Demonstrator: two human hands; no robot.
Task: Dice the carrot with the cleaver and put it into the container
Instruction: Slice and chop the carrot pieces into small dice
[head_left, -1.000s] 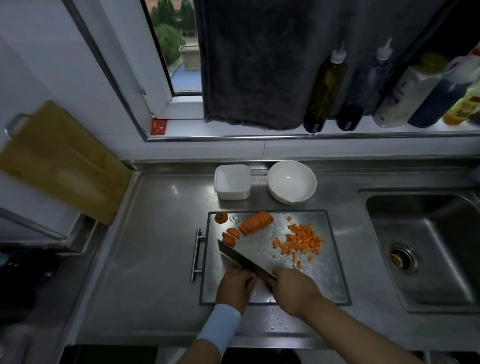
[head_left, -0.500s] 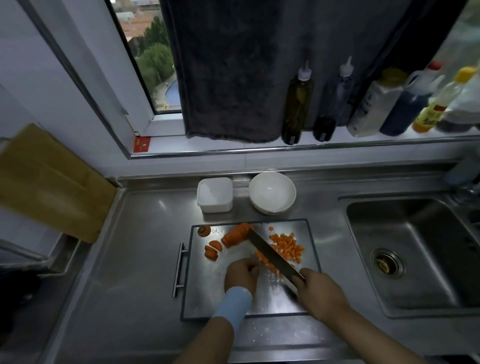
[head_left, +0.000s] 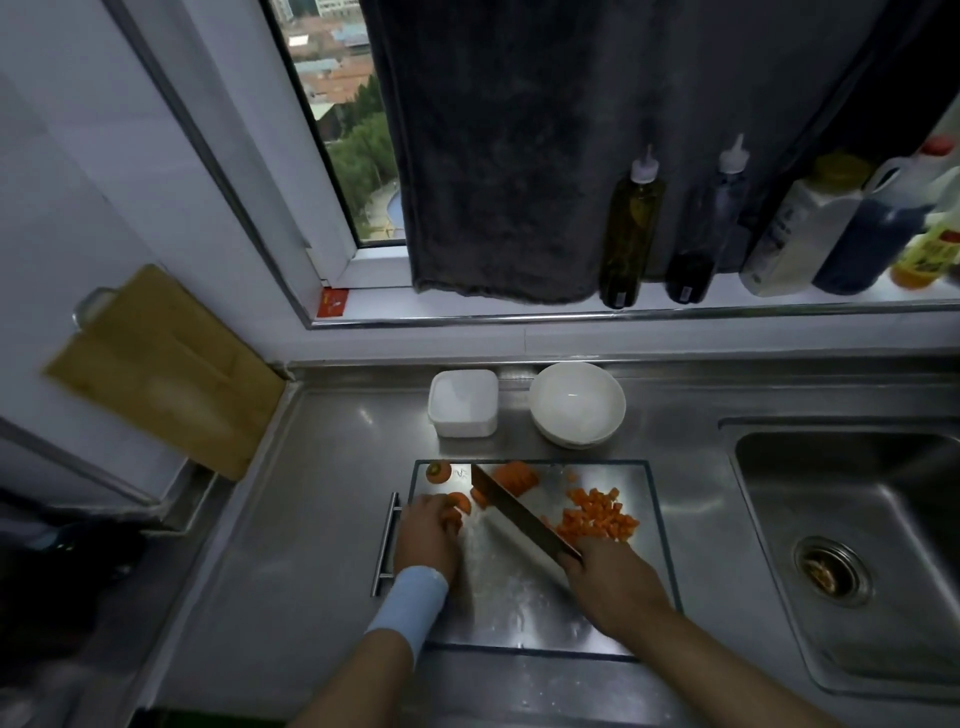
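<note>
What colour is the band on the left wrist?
The wristband is light blue, shown in the head view, just behind the left hand.

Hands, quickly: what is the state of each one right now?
Left hand: closed, holding down carrot slices.
Right hand: closed, gripping the cleaver.

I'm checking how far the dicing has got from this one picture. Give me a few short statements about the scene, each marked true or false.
1. The right hand holds the cleaver. True.
2. The diced carrot is already in the square container. False: it lies in a pile on the metal board, and no carrot shows in the container.
3. The left hand holds carrot slices near the board's left edge. True.
4. The white bowl stands on the board. False: it stands on the counter behind the board, beside the container.
</note>
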